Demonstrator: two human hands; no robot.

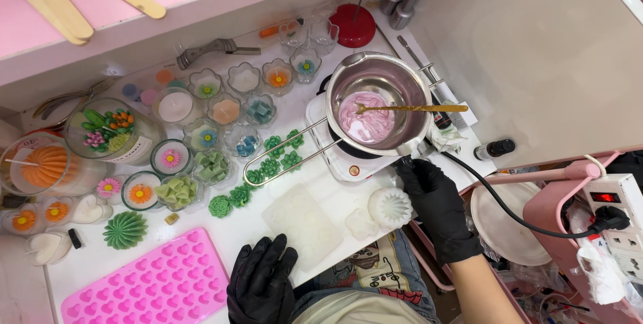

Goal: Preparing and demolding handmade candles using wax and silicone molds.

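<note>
From the head view, the right hand, in a black glove, is curled loosely with its fingertips at the power cord where it meets the small white hot plate, though whether it actually pinches the cord cannot be told; on the plate stands the steel melting pot, holding swirled pink wax with a gold spoon laid across its rim. The left hand, also gloved, rests released with spread fingers on the table's near edge, touching the pink heart mould, just beside a translucent mould. The pot's long wire handle juts over green succulent wax pieces, a white ridged mould sits just left of the right hand, and glass cups of flower candles crowd the table behind.
</note>
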